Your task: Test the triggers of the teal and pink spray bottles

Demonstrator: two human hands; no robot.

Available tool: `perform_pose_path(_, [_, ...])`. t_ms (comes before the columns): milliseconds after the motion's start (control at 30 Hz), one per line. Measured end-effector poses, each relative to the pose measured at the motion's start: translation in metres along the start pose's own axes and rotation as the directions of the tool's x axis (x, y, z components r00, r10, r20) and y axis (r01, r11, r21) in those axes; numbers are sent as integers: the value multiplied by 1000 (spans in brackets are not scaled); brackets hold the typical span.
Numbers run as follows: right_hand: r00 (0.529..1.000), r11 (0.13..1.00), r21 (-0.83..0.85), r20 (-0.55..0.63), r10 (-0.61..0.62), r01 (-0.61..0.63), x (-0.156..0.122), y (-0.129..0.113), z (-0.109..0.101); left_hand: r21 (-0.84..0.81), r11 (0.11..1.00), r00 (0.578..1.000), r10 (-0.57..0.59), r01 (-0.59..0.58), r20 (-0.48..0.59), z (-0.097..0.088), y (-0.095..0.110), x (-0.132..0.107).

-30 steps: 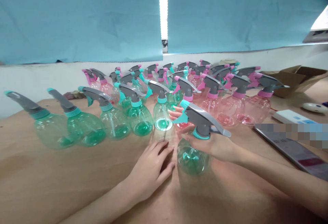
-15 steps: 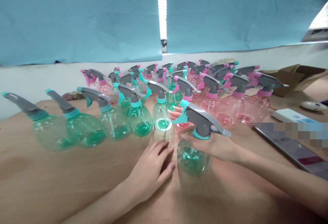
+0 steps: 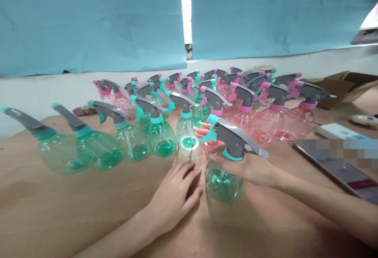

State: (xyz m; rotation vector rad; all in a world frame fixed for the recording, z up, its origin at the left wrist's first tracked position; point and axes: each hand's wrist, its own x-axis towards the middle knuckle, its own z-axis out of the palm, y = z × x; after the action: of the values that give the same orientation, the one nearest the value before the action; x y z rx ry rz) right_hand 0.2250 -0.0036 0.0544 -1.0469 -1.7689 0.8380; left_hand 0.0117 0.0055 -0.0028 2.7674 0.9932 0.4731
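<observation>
right hand (image 3: 248, 167) is clamped round the neck of a green spray bottle (image 3: 223, 183), fingers wrapped just under the teal collar, one fingertip up by the teal trigger. the bottle stands upright on the wooden table (image 3: 59, 211), front centre, close in to the person. its grey sprayer head (image 3: 233, 136) has the nozzle pointing left and the lever tail to the right.

left hand (image 3: 174, 197) lies flat on the table, palm down, fingers loosely spread, holding nothing. it sits just left of the bottle's base; can't tell if the fingertips touch it.

behind: a row of other green bottles (image 3: 161, 136) runs off to the left, all with grey heads and teal collars. pink spray bottles (image 3: 265, 126) cluster at back right, grey heads with pink collars. more of both colours are mixed further back, near the white wall.

right side: open cardboard box (image 3: 339, 87) at the far edge, a white flat box (image 3: 336, 131) nearer, and a dark flat slab (image 3: 339, 171) lying beside the right forearm, partly blurred out. blue curtain (image 3: 88, 22) across the back, with a bright vertical gap.
</observation>
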Motion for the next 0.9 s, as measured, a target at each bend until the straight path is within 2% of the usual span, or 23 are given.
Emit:
perform_pose_path(267, [998, 998, -50, -62, 27, -30, -1, -3, 0, 2, 1000, 1000, 1, -1, 7, 0, 0, 0])
perform_pose_path(600, [1000, 994, -109, -18, -10, 8, -2, -1, -1, 9, 1000, 999, -9, 9, 34, 0, 1, 0])
perform_pose_path(900, [1000, 999, -48, 28, 0, 1, -2, -4, -4, -6, 1000, 1000, -9, 9, 14, -1, 1, 0])
